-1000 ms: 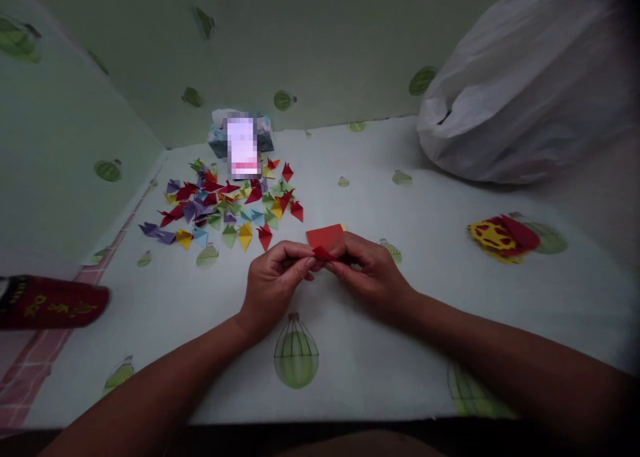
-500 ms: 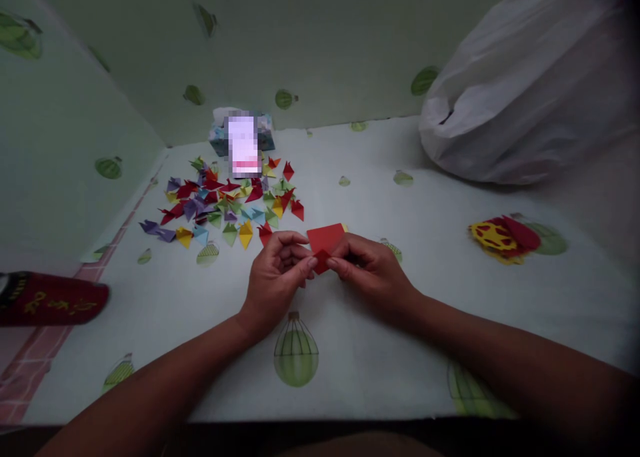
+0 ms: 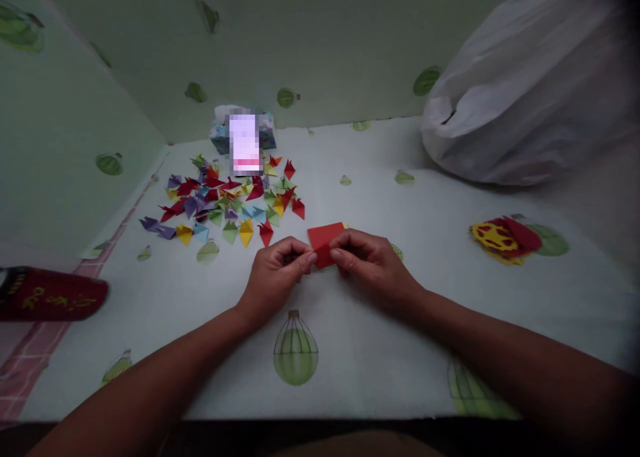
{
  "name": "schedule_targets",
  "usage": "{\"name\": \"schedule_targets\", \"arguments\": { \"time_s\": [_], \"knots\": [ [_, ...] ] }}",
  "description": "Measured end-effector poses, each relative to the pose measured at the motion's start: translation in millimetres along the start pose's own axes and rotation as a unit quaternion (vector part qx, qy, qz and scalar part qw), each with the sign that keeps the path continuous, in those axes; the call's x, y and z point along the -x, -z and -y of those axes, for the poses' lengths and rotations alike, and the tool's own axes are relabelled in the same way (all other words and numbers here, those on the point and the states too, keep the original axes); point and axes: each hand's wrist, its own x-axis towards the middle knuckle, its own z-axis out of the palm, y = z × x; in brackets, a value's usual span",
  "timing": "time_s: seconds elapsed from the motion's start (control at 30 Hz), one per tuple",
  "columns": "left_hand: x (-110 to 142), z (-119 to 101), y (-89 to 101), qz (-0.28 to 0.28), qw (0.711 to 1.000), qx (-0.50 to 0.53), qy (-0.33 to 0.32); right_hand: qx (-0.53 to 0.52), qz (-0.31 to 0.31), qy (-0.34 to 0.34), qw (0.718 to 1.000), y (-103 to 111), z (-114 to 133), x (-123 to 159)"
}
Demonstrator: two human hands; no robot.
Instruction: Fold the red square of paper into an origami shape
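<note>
Two bare hands meet at the centre of a pale tablecloth printed with green hot-air balloons [image 3: 380, 370]. Between their fingertips is a small, flat, angular piece of red paper [image 3: 323, 256]. The left hand [image 3: 280, 270] pinches its left edge between thumb and curled fingers; the right hand [image 3: 373, 264] grips the opposite side the same way. Just beyond the held piece, partly overlapped by it, is a smooth red paper square [image 3: 324, 233] with a sliver of yellow at its far right corner.

The likeliest trouble is a crooked crease: the piece is tiny, the fingertips hide much of it, and in this dim light red against red blurs its edges. Pulling the hands apart unevenly could tear such thin paper, and a loose pinch could let it slip.

Beyond the left hand lies a scatter of crisp, sharp-pointed folded paper shapes [image 3: 229, 205] in red, purple, yellow, green, blue and orange. They look light, so a sweeping sleeve or forearm might knock some out of place. Behind them, a bright, upright rectangular screen [image 3: 245, 140], pixelated, stands before a blue patterned tissue box [image 3: 268, 136]. At the far left lies a dark red cylinder with gold lettering [image 3: 57, 297]. On the right are flat red and yellow cut-out pieces [image 3: 495, 237] and a bulging, wrinkled white plastic bag [image 3: 500, 130].
</note>
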Motion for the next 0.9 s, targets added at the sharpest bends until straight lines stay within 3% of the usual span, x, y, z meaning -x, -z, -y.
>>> {"name": "schedule_targets", "arguments": {
  "time_s": [0.17,0.37,0.53,0.6,0.7,0.8,0.9],
  "knots": [
    [-0.1,-0.8,-0.1,0.025,0.997,-0.047,-0.048,-0.010,0.013,-0.027,0.999,0.7,1.9,-1.1],
    [-0.3,3.3,-2.1,0.054,0.998,-0.008,-0.010,0.071,-0.014,0.018,0.997,-3.4,1.6,2.3],
    [0.4,2.9,-2.2,0.050,0.999,0.004,0.021,-0.021,-0.017,-0.014,1.000,-3.5,-0.5,2.4],
    [0.8,2.6,-2.6,0.044,0.999,-0.001,0.015,-0.029,0.009,-0.019,0.999,-2.5,-0.9,0.8],
    [1.7,2.7,-3.5,0.050,0.999,-0.019,0.005,0.033,0.044,-0.026,0.998,-2.8,0.1,-0.5],
    [2.1,3.9,-3.9,0.063,0.997,-0.034,0.017,0.111,0.009,0.000,0.994,-5.6,0.9,0.7],
    [1.3,6.2,-4.0,0.056,0.998,-0.038,0.017,0.085,-0.002,-0.022,0.996,-7.9,-2.5,0.5]
  ]
}}
